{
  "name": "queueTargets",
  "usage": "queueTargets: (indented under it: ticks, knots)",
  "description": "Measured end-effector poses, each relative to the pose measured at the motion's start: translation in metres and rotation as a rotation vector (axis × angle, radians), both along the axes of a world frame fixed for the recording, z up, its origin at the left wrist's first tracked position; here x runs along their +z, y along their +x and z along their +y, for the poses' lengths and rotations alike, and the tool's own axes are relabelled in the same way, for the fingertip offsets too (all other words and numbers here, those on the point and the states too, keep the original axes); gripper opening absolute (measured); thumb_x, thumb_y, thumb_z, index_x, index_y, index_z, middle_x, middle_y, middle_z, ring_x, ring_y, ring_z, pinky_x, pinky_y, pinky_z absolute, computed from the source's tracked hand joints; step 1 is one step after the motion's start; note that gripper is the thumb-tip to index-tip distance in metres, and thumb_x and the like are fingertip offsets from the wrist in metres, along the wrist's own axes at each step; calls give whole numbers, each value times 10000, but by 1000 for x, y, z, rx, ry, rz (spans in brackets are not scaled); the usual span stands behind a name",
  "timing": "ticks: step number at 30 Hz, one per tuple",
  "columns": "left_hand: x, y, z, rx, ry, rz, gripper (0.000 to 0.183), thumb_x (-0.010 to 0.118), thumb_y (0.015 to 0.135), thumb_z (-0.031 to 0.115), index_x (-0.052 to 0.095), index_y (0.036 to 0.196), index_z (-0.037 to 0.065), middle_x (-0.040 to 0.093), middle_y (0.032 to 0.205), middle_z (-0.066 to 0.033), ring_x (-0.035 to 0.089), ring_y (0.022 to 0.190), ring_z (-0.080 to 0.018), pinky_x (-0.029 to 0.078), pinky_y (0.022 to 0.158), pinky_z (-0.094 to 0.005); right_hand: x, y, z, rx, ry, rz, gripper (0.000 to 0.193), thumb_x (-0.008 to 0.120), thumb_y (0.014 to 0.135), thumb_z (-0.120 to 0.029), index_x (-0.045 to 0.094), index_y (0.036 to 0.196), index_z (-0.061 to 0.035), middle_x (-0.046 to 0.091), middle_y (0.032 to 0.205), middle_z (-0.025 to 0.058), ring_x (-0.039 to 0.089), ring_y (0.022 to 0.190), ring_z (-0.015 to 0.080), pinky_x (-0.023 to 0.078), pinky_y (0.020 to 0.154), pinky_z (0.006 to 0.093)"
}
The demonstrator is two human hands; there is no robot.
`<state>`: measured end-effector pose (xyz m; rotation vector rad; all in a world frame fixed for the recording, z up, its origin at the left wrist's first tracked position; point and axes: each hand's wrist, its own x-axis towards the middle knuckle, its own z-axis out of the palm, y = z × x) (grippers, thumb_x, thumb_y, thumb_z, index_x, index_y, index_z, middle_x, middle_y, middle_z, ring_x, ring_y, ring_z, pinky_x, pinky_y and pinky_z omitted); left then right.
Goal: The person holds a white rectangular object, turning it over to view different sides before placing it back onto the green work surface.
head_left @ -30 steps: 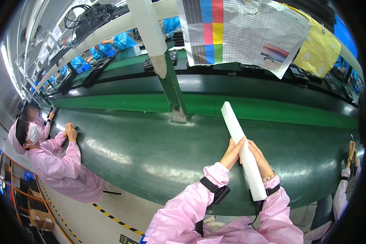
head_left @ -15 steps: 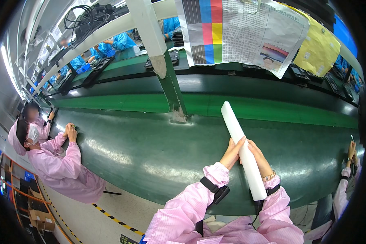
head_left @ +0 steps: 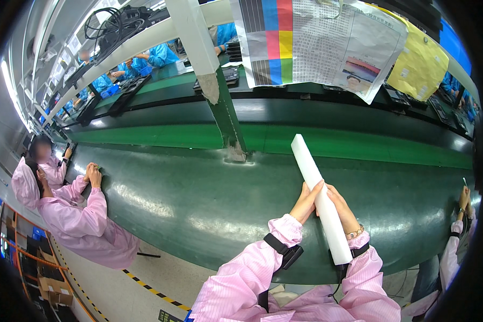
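A long, straight white bar (head_left: pixel 320 201), maybe foam, slants over the green tabletop (head_left: pixel 198 198), its far end toward the back and its near end by my right wrist. My left hand (head_left: pixel 306 203) grips it from the left side, thumb laid along it. From the other side my right hand (head_left: pixel 342 209) closes round it at about the same height. The fingers under the bar are mostly hidden. Both wrists wear black straps, and a thin cord hangs by the right one.
A post (head_left: pixel 220 107) rises from the table's back edge. Printed sheets (head_left: pixel 322 48) and a yellow sheet (head_left: pixel 419 61) hang at the back. A co-worker in pink (head_left: pixel 86 214) sits at the left; another person's hand (head_left: pixel 464 198) holds something slim at the right.
My hands and the white bar stay where they were. The nearer co-worker at the left has turned their head away.
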<state>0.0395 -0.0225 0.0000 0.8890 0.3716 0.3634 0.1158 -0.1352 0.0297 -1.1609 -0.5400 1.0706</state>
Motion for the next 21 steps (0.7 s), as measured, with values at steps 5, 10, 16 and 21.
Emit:
queueTargets:
  ticks: [5, 10, 16, 21]
  knots:
    - [0, -1, 0, -4, 2, 8, 573, 567, 930, 470, 303, 1267, 90, 489, 1051, -73, 585, 837, -143, 467, 517, -268, -2, 0, 1, 7, 4, 10, 467, 466, 996, -344, 409, 1354, -50, 612, 948, 71, 613, 691, 121, 529, 614, 252]
    - [1, -1, 0, -5, 0, 11, 574, 565, 932, 468, 299, 1272, 90, 489, 1047, -73, 585, 823, -143, 461, 502, -267, -1, 0, 1, -1, 5, 7, 462, 462, 997, -342, 412, 1351, -51, 611, 948, 71, 613, 690, 121, 530, 613, 253]
    - [0, 0, -1, 24, 3, 1, 567, 562, 933, 469, 302, 1265, 89, 495, 1028, -71, 586, 792, -138, 449, 478, -258, -2, 0, 1, 1, -1, 6, 456, 458, 998, -338, 415, 1349, -51, 611, 950, 70, 612, 688, 120, 529, 612, 251]
    - [4, -3, -1, -18, 10, 10, 560, 564, 930, 472, 309, 1251, 90, 502, 1010, -70, 587, 766, -135, 435, 450, -252, -3, 1, 0, 6, 8, 3, 453, 457, 999, -337, 415, 1350, -53, 611, 949, 69, 612, 690, 117, 528, 612, 247]
